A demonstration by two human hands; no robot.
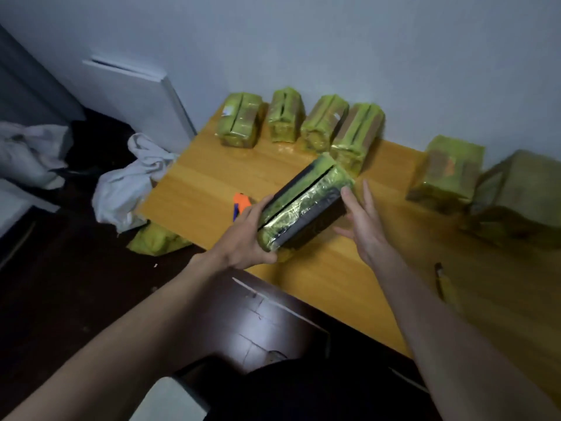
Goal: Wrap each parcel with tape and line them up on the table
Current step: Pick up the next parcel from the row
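Left grip (243, 238) clamped on the taped parcel (303, 205), right hand (361, 220) apart beside it: set it squarely beside the row's last parcel (356, 136), ends aligned.

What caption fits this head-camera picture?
Left hand grips a taped parcel above the wooden table, right hand steadying.

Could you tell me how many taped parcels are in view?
7: four in a row by the wall, two at the right, one held in the left hand's grip.
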